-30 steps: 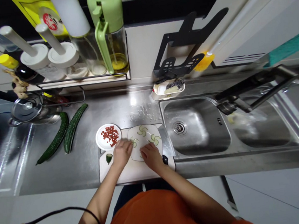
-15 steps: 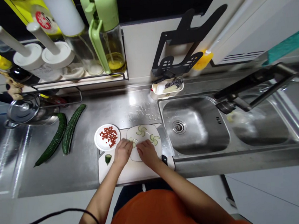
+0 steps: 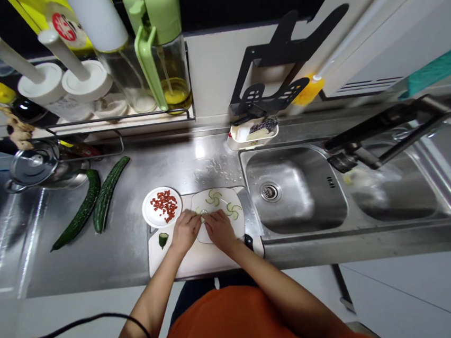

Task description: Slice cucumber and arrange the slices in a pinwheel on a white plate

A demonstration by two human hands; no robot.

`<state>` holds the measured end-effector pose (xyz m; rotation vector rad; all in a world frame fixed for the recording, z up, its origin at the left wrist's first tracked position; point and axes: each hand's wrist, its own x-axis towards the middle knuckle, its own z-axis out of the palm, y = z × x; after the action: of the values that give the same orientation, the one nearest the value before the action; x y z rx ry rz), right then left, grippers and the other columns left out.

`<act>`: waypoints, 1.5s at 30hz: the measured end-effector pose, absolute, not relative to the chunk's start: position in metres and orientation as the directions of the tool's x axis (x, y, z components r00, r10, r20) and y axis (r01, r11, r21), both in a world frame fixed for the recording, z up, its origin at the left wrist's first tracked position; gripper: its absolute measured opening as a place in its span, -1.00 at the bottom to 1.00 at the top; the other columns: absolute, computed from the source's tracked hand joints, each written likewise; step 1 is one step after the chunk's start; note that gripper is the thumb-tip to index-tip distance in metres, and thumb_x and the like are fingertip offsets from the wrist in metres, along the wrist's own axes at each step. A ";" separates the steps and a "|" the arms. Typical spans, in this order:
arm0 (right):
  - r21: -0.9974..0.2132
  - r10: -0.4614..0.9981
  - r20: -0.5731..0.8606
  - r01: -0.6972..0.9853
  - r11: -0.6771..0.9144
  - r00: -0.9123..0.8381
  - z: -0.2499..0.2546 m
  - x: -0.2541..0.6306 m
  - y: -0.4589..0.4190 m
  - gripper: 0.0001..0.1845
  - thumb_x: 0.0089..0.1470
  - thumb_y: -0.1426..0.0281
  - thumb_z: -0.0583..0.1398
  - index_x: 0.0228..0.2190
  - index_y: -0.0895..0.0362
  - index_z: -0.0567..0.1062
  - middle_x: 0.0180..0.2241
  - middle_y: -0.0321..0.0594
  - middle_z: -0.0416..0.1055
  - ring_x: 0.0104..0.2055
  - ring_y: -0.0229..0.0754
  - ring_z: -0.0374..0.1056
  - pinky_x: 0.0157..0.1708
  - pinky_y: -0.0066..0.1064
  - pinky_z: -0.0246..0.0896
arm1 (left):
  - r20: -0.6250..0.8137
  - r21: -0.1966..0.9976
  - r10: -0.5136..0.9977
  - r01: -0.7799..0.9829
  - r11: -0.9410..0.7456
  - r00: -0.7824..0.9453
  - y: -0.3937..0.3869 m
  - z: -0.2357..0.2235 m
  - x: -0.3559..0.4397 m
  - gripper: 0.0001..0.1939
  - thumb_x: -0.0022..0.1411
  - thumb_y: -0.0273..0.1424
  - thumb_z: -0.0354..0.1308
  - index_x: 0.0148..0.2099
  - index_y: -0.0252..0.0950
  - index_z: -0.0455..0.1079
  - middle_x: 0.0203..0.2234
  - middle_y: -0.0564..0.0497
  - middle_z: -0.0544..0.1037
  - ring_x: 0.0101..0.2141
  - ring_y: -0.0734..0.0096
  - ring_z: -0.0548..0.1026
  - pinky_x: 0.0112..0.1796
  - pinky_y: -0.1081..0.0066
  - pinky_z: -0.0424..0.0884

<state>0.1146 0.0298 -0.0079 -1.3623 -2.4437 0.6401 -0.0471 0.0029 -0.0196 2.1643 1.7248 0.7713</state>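
Note:
Both hands meet over the left part of a white plate [image 3: 226, 234] that rests on a cutting board [image 3: 197, 262]. My left hand [image 3: 186, 231] has its fingers closed at the plate's left edge, on a thin cucumber slice [image 3: 202, 212]. Close beside it, my right hand [image 3: 220, 230] is also closed, fingertips on the same cluster of slices; the exact grip is too small to see. Two other fans of curved cucumber slices, an upper one [image 3: 213, 196] and a right one [image 3: 234, 210], lie on the plate.
A small dish [image 3: 147, 211] of red diced pieces and a cucumber stub [image 3: 162, 240] are left of the plate. A cleaver [image 3: 251, 214] lies at its right, beside the sink [image 3: 299, 228]. Two whole cucumbers [image 3: 110, 193] lie farther left. Condiment jars [image 3: 89, 81] stand behind.
My right hand has shifted slightly left and up, closer to my left hand. My left hand stays nearly in place over the left cucumber slices.

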 end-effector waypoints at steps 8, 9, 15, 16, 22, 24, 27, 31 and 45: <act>-0.481 0.848 0.024 0.737 0.475 -0.530 -0.009 0.114 0.030 -0.70 0.12 0.51 0.08 -0.12 0.16 0.50 -0.33 -0.09 0.44 -0.19 -0.07 0.19 -0.16 -0.26 0.09 | 0.226 0.529 0.964 0.814 -0.241 0.139 0.001 -0.018 -0.049 -0.76 0.28 -0.41 0.01 -0.08 -0.22 0.46 -0.28 -0.10 0.51 -0.22 0.30 0.44 -0.20 0.24 0.46; -0.480 0.847 0.025 0.737 0.476 -0.531 -0.009 0.113 0.030 -0.69 0.13 0.51 0.08 -0.12 0.16 0.50 -0.33 -0.10 0.44 -0.20 -0.07 0.19 -0.16 -0.26 0.09 | 0.225 0.529 0.965 0.814 -0.238 0.136 0.001 -0.018 -0.049 -0.76 0.27 -0.41 0.01 -0.08 -0.22 0.46 -0.28 -0.10 0.51 -0.22 0.30 0.44 -0.20 0.24 0.46; -0.500 0.857 0.056 0.729 0.468 -0.512 -0.011 0.114 0.030 -0.69 0.15 0.49 0.06 -0.11 0.16 0.50 -0.33 -0.11 0.44 -0.22 -0.07 0.19 -0.17 -0.25 0.10 | 0.226 0.549 0.970 0.810 -0.205 0.092 -0.001 -0.016 -0.050 -0.78 0.26 -0.41 0.03 -0.12 -0.22 0.47 -0.29 -0.09 0.51 -0.22 0.29 0.43 -0.19 0.25 0.44; -0.503 0.858 0.058 0.727 0.467 -0.511 -0.010 0.114 0.030 -0.69 0.15 0.49 0.06 -0.12 0.16 0.50 -0.33 -0.10 0.44 -0.23 -0.07 0.19 -0.17 -0.25 0.10 | 0.225 0.552 0.971 0.810 -0.197 0.083 -0.002 -0.016 -0.051 -0.79 0.26 -0.41 0.03 -0.13 -0.22 0.47 -0.29 -0.08 0.51 -0.22 0.30 0.43 -0.18 0.26 0.44; -0.520 0.864 0.060 0.724 0.454 -0.499 -0.008 0.114 0.032 -0.69 0.13 0.50 0.06 -0.13 0.16 0.52 -0.34 -0.10 0.43 -0.24 -0.08 0.19 -0.18 -0.26 0.10 | 0.230 0.571 0.973 0.805 -0.161 0.032 -0.005 -0.016 -0.055 -0.80 0.25 -0.41 0.06 -0.13 -0.23 0.48 -0.28 -0.07 0.53 -0.22 0.32 0.44 -0.15 0.28 0.40; -0.529 0.865 0.059 0.719 0.451 -0.498 -0.007 0.116 0.032 -0.69 0.13 0.49 0.07 -0.13 0.16 0.52 -0.34 -0.11 0.43 -0.23 -0.08 0.19 -0.18 -0.26 0.10 | 0.232 0.567 0.973 0.813 -0.131 -0.004 -0.007 -0.013 -0.060 -0.81 0.24 -0.40 0.07 -0.15 -0.23 0.48 -0.27 -0.06 0.54 -0.22 0.32 0.45 -0.13 0.28 0.39; -0.545 0.862 0.064 0.706 0.452 -0.503 -0.006 0.120 0.032 -0.68 0.13 0.49 0.06 -0.13 0.18 0.52 -0.34 -0.10 0.43 -0.22 -0.08 0.18 -0.19 -0.26 0.10 | 0.233 0.548 0.964 0.836 -0.023 -0.126 -0.013 -0.008 -0.075 -0.82 0.22 -0.38 0.09 -0.18 -0.23 0.50 -0.27 -0.06 0.55 -0.23 0.31 0.45 -0.13 0.29 0.37; -0.556 0.858 0.073 0.694 0.458 -0.508 -0.005 0.126 0.030 -0.70 0.14 0.49 0.06 -0.15 0.18 0.52 -0.35 -0.10 0.43 -0.23 -0.08 0.17 -0.21 -0.27 0.11 | 0.215 0.485 0.920 0.854 0.189 -0.326 -0.020 -0.004 -0.100 -0.82 0.21 -0.34 0.10 -0.23 -0.25 0.51 -0.31 -0.07 0.56 -0.23 0.27 0.45 -0.11 0.27 0.34; -0.571 0.848 0.106 0.666 0.480 -0.520 0.000 0.128 0.022 -0.75 0.09 0.50 0.09 -0.22 0.17 0.53 -0.36 -0.13 0.43 -0.24 -0.07 0.16 -0.21 -0.26 0.13 | 0.076 0.417 0.974 0.894 0.163 -0.213 -0.004 -0.001 -0.112 -0.77 0.21 -0.30 0.06 -0.27 -0.22 0.54 -0.40 -0.04 0.54 -0.30 0.29 0.42 -0.17 0.35 0.34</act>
<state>0.1279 0.0219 -0.0005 -1.2677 -2.3557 0.6669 -0.1117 -0.0038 -0.0009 1.8226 2.2251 0.5598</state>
